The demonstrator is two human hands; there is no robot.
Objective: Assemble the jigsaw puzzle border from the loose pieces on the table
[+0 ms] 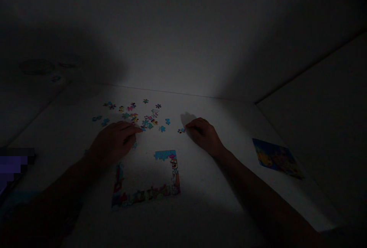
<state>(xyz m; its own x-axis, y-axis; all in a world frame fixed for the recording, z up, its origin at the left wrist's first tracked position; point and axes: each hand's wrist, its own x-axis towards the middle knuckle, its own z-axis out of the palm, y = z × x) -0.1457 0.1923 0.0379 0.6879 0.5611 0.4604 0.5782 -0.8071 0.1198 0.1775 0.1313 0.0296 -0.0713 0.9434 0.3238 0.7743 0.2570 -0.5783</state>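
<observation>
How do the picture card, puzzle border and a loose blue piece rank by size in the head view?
Largest to smallest:
1. puzzle border, by its outline
2. picture card
3. loose blue piece

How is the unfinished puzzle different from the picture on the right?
The unfinished puzzle is joined from pieces, while the picture looks like one whole sheet. The unfinished puzzle has an open middle; the picture is filled with colour. The unfinished puzzle has a gap in its border, but the picture's edges run unbroken. Both lie on the pale table.
</observation>
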